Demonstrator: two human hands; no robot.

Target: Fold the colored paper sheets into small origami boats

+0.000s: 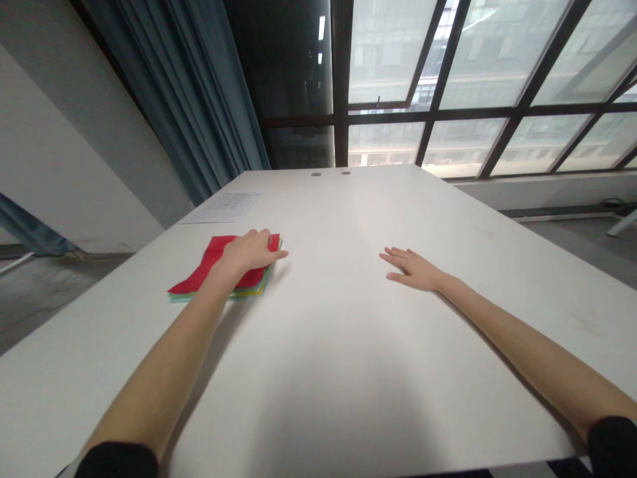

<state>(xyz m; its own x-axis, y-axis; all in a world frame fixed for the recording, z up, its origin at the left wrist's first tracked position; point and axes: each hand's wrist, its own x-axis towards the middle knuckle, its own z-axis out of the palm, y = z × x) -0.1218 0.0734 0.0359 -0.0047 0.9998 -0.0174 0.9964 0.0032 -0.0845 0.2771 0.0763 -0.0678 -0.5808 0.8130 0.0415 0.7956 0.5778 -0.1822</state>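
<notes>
On the white table [328, 332], a red cloth [212, 253] tops a coloured stack [257, 291] directly beneath the left hand [249, 251], the nearer one; its fingers bend, thumb out, but I cannot tell whether they grip. The right hand [414, 269] lies well apart, fingers spread wide.

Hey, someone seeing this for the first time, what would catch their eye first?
Probably the bright red sheet topping a stack on the left of the white table, with the left hand over it. The right hand, fingers spread, is right of centre. Behind, a blue curtain hangs left of the big windows.
</notes>
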